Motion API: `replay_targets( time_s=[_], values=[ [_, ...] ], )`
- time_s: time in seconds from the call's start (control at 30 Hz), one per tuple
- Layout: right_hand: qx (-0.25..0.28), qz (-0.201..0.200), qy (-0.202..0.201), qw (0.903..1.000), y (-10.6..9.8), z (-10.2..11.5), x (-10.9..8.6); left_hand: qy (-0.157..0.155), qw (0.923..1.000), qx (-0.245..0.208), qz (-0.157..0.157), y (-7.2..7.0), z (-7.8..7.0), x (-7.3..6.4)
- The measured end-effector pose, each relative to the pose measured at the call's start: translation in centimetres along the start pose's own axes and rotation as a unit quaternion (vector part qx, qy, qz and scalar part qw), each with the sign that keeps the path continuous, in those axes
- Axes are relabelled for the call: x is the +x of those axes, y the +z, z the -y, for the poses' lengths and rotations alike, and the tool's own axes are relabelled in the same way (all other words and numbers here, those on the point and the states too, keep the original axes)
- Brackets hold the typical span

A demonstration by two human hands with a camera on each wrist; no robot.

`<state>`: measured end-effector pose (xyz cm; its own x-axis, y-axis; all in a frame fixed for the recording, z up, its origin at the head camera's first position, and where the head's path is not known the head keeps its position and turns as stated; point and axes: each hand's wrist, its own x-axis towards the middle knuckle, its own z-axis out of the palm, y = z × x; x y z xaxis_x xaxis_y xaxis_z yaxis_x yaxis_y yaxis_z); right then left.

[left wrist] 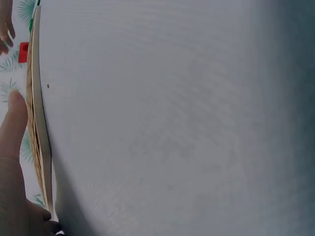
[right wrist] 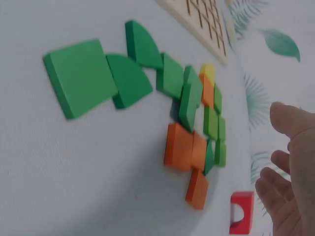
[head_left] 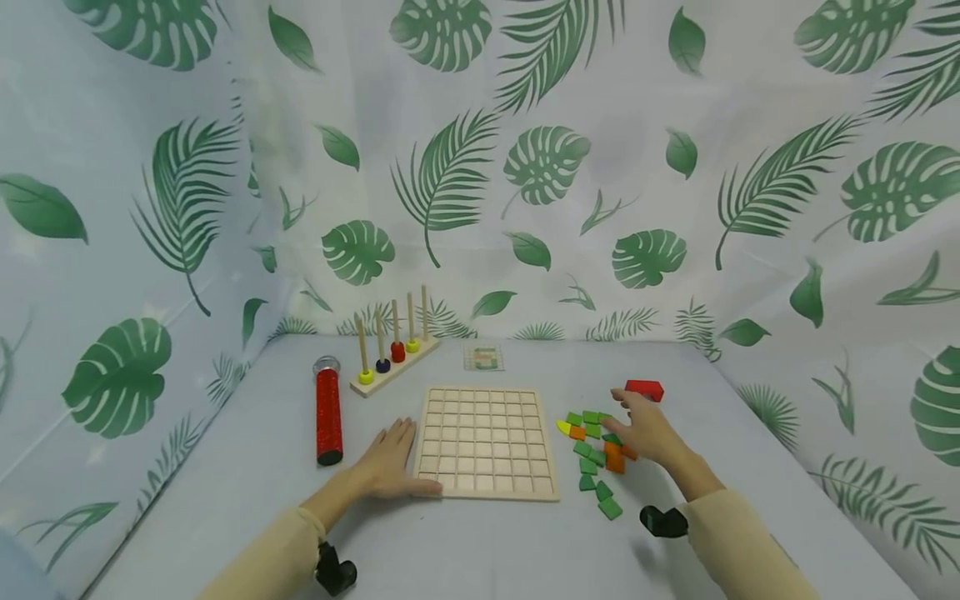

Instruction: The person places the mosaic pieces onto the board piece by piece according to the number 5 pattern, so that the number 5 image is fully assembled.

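A wooden grid board (head_left: 486, 442) with square cells lies flat on the table. My left hand (head_left: 386, 464) rests at its left edge, fingers straight and the thumb lying over the near-left corner. Right of the board is a loose group of small tiles: a green square tile (right wrist: 82, 77), green quarter-round tiles (right wrist: 129, 80), orange tiles (right wrist: 179, 146) and a yellow tile (right wrist: 207, 73). Over the right side of this group hovers my right hand (head_left: 647, 427), its fingers loosely spread with nothing held. It partly hides some tiles in the head view.
A red block (head_left: 647, 389) with a round notch sits beyond the right hand. Behind the board lies a small printed card (head_left: 484, 358). On the left stand a wooden peg rack (head_left: 397, 367) with coloured rings and a red glittery tube (head_left: 328, 417). Leaf-patterned cloth surrounds the table.
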<state>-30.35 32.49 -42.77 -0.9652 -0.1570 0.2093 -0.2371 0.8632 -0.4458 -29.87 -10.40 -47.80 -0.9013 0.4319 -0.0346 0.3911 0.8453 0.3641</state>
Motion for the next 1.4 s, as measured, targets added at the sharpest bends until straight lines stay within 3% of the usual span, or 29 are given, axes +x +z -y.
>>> replay_targets(
  time_s=[0.33, 0.63, 1.07, 1.2, 1.4],
  values=[
    [-0.025, 0.025, -0.006, 0.9994, 0.1, -2.4, 0.9, 0.011, 0.9993, 0.026, 0.023, -0.2, 0.0, 0.1],
    [-0.039, 0.072, 0.058, 0.9950, 2.1, -3.2, 2.4, 0.002, 0.9980, 0.037, 0.051, -0.4, -0.1, -0.4],
    [-0.056, 0.055, 0.071, 0.9944, 2.4, -3.9, 2.5, 0.009, 0.9952, 0.033, 0.091, -0.6, -0.7, 0.8],
    [-0.039, 0.065, 0.084, 0.9936, 2.0, -3.9, 2.6, -0.003, 0.9927, 0.045, 0.111, -1.2, -1.2, 0.7],
    [-0.032, 0.044, 0.081, 0.9952, 1.9, -3.6, 3.4, -0.021, 0.9905, 0.064, 0.120, -2.0, -1.4, 0.2]
  ],
)
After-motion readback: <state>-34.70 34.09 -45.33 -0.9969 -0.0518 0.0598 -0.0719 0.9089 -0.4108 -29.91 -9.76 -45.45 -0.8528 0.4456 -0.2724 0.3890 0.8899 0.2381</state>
